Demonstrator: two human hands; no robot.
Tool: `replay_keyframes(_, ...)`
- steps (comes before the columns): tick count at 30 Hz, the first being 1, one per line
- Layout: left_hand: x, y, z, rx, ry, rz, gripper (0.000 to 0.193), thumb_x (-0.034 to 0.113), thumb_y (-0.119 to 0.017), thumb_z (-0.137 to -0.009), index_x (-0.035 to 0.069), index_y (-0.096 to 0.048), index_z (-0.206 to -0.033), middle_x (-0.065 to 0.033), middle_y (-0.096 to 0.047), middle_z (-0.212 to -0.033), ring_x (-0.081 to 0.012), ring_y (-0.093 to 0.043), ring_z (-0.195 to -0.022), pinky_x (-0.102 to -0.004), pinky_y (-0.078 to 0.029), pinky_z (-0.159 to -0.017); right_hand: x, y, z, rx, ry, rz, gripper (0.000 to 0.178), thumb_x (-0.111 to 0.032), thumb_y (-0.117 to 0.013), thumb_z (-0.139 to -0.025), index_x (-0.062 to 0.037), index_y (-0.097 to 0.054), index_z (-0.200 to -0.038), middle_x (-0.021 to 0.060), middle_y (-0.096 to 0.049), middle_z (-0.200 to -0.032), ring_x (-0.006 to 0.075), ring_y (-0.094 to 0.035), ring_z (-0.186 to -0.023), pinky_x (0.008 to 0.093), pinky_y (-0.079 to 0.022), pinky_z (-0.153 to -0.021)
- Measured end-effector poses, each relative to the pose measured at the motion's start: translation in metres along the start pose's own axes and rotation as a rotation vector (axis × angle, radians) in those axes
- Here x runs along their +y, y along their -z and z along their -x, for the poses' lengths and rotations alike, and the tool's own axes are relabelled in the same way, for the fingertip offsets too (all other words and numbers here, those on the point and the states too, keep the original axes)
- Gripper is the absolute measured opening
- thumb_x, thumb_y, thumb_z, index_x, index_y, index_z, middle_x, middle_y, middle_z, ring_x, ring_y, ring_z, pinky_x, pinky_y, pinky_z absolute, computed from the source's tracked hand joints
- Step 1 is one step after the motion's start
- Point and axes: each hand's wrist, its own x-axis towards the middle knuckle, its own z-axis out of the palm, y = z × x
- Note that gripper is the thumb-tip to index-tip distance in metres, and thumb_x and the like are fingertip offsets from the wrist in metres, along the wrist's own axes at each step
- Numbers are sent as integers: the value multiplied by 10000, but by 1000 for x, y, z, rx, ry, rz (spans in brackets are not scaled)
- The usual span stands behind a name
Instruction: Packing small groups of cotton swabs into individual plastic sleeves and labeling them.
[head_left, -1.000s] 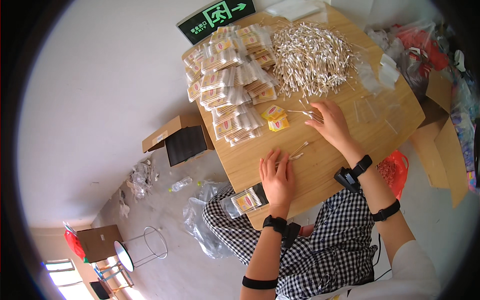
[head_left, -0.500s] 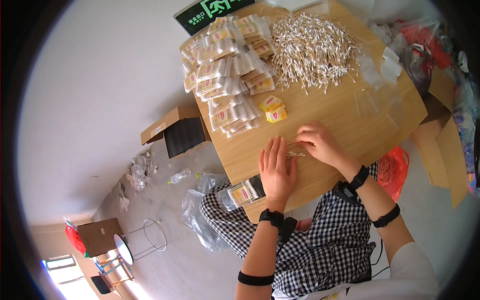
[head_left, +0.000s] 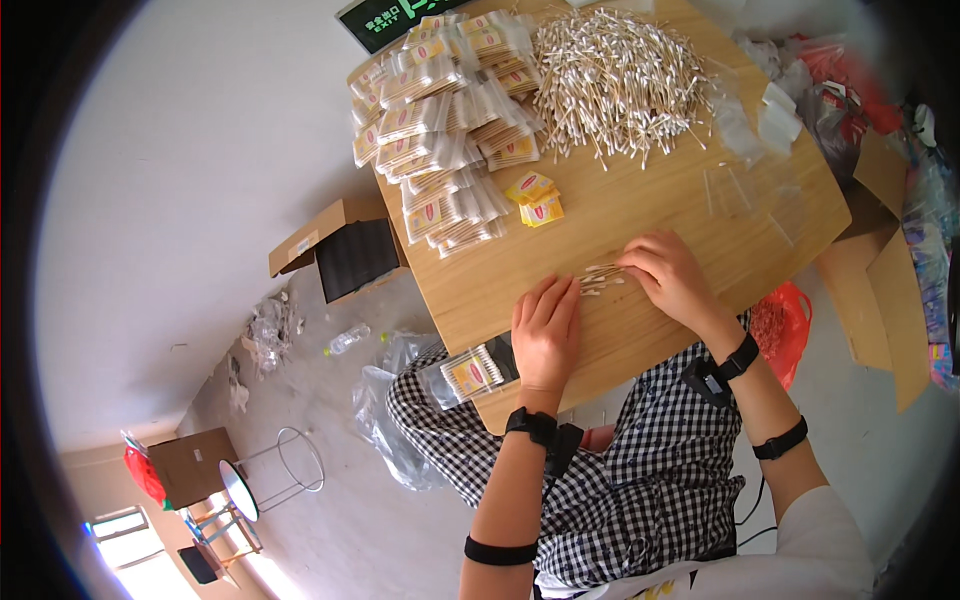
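Note:
A small loose bunch of cotton swabs (head_left: 601, 280) lies between my hands near the front edge of the wooden table (head_left: 450, 300). My right hand (head_left: 672, 280) pinches the right ends of the swabs between thumb and fingertips. At their left ends, my left hand (head_left: 545, 328) has its fingers bent and drawn together, the tips against the sticks. Farther off stand a big heap of loose cotton swabs (head_left: 620, 85) and, to its left, stacked clear packets of swabs (head_left: 440, 130) with yellow labels. Some loose yellow cards (head_left: 537, 200) lie in front of the packets.
One packed bag of swabs (head_left: 470, 374) rests by the table's near left edge. Clear plastic sleeves (head_left: 735, 190) lie on the right. Cardboard boxes (head_left: 355, 250) flank the table, and a red bag (head_left: 785, 330) sits below its right side. A stool (head_left: 240, 490) stands at lower left.
My right hand has moved a little right and away from my left hand, so more of the swabs show. The left hand's fingers, earlier stretched flat, are now bent.

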Motion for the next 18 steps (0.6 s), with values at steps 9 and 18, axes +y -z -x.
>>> replay_keyframes(9, 0, 4, 3, -26, -1, 20, 204, 10, -703, -799, 38, -726, -1000, -68, -706, -1027, -260, -649, -1017, -386, -514, -861, 20, 17, -4, 164, -128, 65, 91, 19, -672, -783, -46, -641, -837, 73, -630, -839, 295, -587, -845, 392, -470, -767)
replay_keyframes(18, 12, 13, 19, -124, 31, -9, 538, 108, -728, -806, 10, -552, -1305, -163, -533, -1365, -351, -523, -1241, -467, -429, -1019, -27, -25, -13, 23, 21, -236, 133, 43, -654, -795, -39, -670, -899, 70, -653, -903, 289, -604, -879, 379, -483, -799)
